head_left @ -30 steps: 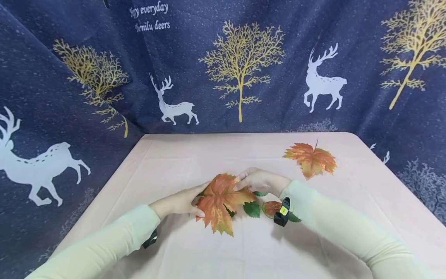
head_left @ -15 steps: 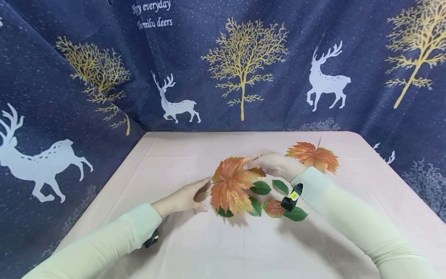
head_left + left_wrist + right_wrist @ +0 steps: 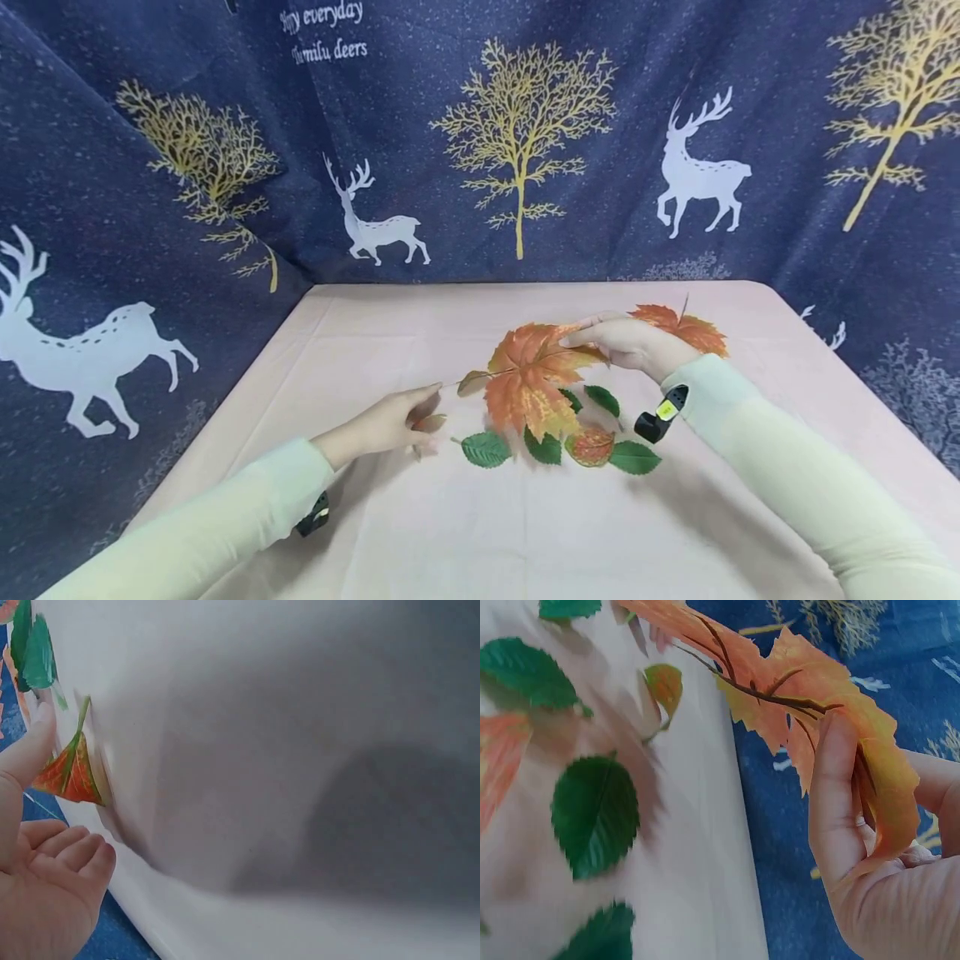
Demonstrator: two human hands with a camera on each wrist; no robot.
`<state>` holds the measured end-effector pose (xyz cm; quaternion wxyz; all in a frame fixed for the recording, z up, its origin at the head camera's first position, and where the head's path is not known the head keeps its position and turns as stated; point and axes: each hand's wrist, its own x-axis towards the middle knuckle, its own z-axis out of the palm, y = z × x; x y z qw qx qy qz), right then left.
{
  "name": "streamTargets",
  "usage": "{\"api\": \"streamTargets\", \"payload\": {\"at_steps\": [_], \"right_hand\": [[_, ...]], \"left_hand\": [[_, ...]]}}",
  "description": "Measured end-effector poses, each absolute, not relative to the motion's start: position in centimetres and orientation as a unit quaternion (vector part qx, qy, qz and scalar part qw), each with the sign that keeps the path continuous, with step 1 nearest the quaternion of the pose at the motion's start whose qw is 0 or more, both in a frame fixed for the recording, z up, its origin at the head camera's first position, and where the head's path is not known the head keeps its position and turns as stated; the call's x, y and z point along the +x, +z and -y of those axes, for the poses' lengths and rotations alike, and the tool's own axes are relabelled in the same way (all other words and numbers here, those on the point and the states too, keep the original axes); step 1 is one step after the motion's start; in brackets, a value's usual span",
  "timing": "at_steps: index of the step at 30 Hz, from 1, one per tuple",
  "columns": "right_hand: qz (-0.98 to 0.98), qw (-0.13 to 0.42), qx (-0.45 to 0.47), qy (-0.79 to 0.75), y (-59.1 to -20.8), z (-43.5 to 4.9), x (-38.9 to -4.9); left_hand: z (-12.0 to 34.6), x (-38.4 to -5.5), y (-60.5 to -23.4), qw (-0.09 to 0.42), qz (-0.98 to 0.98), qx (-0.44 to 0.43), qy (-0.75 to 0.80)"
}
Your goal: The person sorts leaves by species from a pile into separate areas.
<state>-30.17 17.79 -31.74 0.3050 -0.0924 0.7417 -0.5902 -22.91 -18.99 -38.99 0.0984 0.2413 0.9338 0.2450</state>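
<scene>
My right hand (image 3: 630, 342) pinches the right edge of an orange maple leaf (image 3: 531, 375), thumb on one face and fingers on the other. In the right wrist view the maple leaf (image 3: 810, 682) curls around the thumb, its dark veins showing. To the left, my left hand (image 3: 378, 429) has its thumb and fingers apart, close to the tip of the leaf's thin stem. A small orange-red leaf (image 3: 71, 776) stands just beyond that hand, partly hidden in the head view. Under and before the maple leaf lie several green leaves (image 3: 486, 450) and one reddish leaf (image 3: 590, 447).
A second orange maple leaf (image 3: 693, 332) lies at the back right of the pale table (image 3: 420, 533), partly behind the right hand. A small brownish leaf (image 3: 472, 382) shows by the held leaf's stem. A dark blue curtain (image 3: 420, 125) with deer and trees surrounds the table.
The right hand has carried the maple leaf right and toward the back, away from the left hand that was on its edge. Green leaves beneath have come into view.
</scene>
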Motion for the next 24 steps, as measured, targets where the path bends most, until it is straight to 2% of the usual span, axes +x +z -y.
{"api": "streamTargets", "payload": {"at_steps": [11,19,24], "right_hand": [[-0.74,0.273,-0.047,-0.614,-30.7,-22.7,-30.8],[-0.693,0.272,0.004,-0.667,-29.1,-26.0,-31.1],[-0.762,0.213,0.019,-0.612,-28.8,-27.5,-30.7]], "left_hand": [[21.4,-22.1,-39.1,0.164,-0.908,0.264,0.282],[21.4,-22.0,-39.3,0.147,-0.897,0.3,0.288],[21.0,-22.0,-39.3,0.13,-0.899,0.307,0.284]]}}
